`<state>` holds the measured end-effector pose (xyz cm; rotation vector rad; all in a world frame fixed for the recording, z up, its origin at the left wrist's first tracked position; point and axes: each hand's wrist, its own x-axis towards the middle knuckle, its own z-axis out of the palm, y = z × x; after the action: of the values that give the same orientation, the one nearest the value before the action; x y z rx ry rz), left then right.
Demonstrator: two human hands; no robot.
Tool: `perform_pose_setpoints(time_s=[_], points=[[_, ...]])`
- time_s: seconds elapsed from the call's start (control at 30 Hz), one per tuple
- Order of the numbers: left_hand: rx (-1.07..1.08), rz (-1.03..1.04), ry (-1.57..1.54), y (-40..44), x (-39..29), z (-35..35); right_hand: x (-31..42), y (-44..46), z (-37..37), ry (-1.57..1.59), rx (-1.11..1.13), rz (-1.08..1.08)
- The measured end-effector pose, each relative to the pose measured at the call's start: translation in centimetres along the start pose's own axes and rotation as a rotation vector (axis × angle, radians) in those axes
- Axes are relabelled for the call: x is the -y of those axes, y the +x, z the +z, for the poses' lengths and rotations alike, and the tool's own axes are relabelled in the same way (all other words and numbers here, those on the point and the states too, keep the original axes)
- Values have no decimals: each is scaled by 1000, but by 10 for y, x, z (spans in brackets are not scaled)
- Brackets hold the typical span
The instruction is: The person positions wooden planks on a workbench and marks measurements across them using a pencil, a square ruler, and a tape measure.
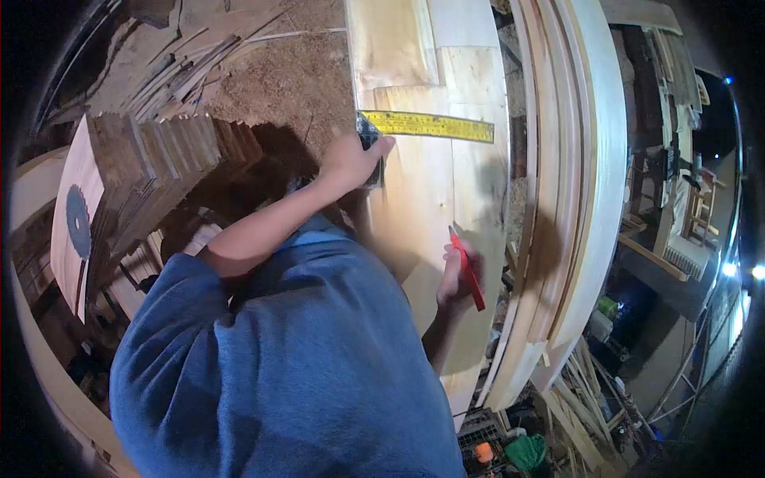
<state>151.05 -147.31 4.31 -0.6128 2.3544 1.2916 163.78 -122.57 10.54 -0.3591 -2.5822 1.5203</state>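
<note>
My left hand (351,163) is closed around the dark stock of a try square (430,126) at the left edge of a pale wooden panel (414,215). The square's yellow, marked blade lies across the panel and reaches nearly to its right edge. My right hand (456,279) grips a red pencil (468,269) lower down over the panel. The pencil's tip points up toward the top of the view, close to a seam between boards. A shadow covers part of the panel between my hands.
Long boards (574,159) stand alongside the panel on the right. At left is a stack of wood pieces (159,151), with a circular saw blade (78,221) on a board. Wood strips (191,72) lie on the sawdust-covered ground. A green cloth-like item (526,452) is at lower right.
</note>
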Motion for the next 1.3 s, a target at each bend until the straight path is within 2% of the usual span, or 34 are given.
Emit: perform_pose_setpoints(time_s=[0.07, 0.2, 0.3, 0.47, 0.57, 0.67, 0.7, 0.8, 0.9, 1.0, 1.1, 1.2, 1.3], points=[[-81, -2, -68, 8, 3, 8, -10, 13, -2, -43, 15, -24], [56, -23, 143, 1, -21, -19, -4, 39, 7, -36, 36, -114], [167, -131, 163, -3, -33, -30, -7, 51, 13, -42, 68, -120], [130, -137, 31, -10, -27, -20, 20, 76, 33, -68, 146, -212], [59, -116, -37, -13, -27, -15, 2, 79, 41, -321, 181, -138], [-33, -12, 33, -17, -23, -10, 8, 82, 56, 1, 143, -52], [-60, 34, 79, -17, -24, -10, 13, 86, 60, -25, 143, -38], [21, -94, 69, -16, -33, -15, 23, 97, 66, -98, 140, -41], [-40, -14, 12, -14, -27, -11, 27, 110, 66, -128, 146, -95], [52, -141, -32, -13, -35, -17, 38, 120, 68, -67, 151, -97], [-43, -103, 50, -10, -16, -2, 41, 126, 68, -95, 172, -97], [-21, -130, 7, -7, -11, 1, 32, 128, 71, -43, 182, -107], [108, -276, -79, -7, -23, -8, 38, 128, 72, -22, 207, 26]])
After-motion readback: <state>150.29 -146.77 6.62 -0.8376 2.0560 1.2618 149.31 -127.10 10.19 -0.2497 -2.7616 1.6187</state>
